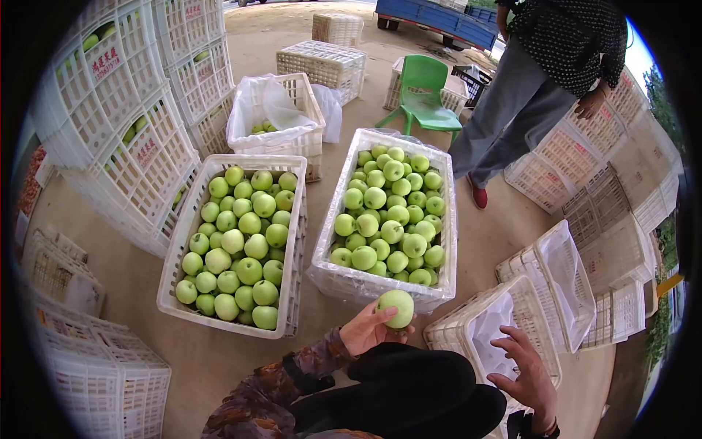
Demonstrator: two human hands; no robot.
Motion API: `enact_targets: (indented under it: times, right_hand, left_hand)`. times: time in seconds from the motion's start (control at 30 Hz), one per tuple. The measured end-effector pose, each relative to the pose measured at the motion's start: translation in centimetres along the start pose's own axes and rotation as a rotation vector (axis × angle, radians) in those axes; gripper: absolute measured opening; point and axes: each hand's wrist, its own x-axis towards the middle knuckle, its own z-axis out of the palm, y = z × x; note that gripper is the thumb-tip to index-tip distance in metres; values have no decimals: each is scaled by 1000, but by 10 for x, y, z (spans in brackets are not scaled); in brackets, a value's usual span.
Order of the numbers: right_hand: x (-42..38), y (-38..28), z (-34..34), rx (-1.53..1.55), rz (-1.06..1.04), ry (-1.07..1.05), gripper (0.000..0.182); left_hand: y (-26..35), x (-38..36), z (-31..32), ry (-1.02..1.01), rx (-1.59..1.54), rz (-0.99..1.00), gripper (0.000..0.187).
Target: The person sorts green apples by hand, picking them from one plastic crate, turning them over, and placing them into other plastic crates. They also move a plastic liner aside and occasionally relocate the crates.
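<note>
A green apple point(395, 308) rests in my left hand point(365, 329), its fingers and thumb wrapped round it, just in front of the right-hand crate. My right hand point(528, 372) is raised over a white crate lined with plastic point(488, 322), fingers spread and curved, holding nothing. In front of me stand two white crates full of green apples: one on the left point(294, 293) and one lined with clear plastic point(447, 271) on the right.
Stacked crates point(110, 110) rise at the left, more point(621, 175) at the right. A plastic-lined crate point(311, 146), a green chair point(424, 80) and a blue truck point(431, 25) are farther back. A person point(512, 95) stands at the upper right.
</note>
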Motion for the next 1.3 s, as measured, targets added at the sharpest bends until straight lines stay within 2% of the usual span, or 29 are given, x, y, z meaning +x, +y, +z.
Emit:
enact_targets:
  times: [0.07,0.17,0.23,0.27,0.4,0.6,0.67,0.7,0.77,1.1,1.17,1.3]
  right_hand:
    - [-16,10,9,52,82,18,58]
    - [-35,20,30,122,203,49,52]
    - [-42,18,48,232,287,55,50]
    - [-45,24,60,139,196,45,49]
    - [-50,27,92,-25,141,93,44]
    - [-51,24,100,163,225,300,30]
    - [-51,25,103,213,218,367,27]
    - [-52,25,104,220,220,361,27]
    - [-51,24,104,224,220,384,26]
    - [-51,22,106,292,204,437,26]
    - [-53,24,107,296,198,439,26]
    - [-55,24,106,306,183,460,25]
  left_hand:
    - [6,-40,-22,176,3,36,46]
    - [4,-79,-46,310,28,27,45]
    - [2,-88,-47,333,32,1,44]
    - [1,-91,-46,352,36,-14,42]
    - [-6,-77,-35,344,145,-26,40]
    - [-15,-56,-14,261,250,-9,46]
    - [-20,-49,-14,337,864,231,60]
    - [-20,-47,-9,343,865,224,60]
    - [-15,-44,1,365,1172,413,70]
    - [-10,-39,17,461,1230,357,73]
    - [-12,-39,17,484,1160,390,68]
    - [-9,-41,15,468,1235,425,59]
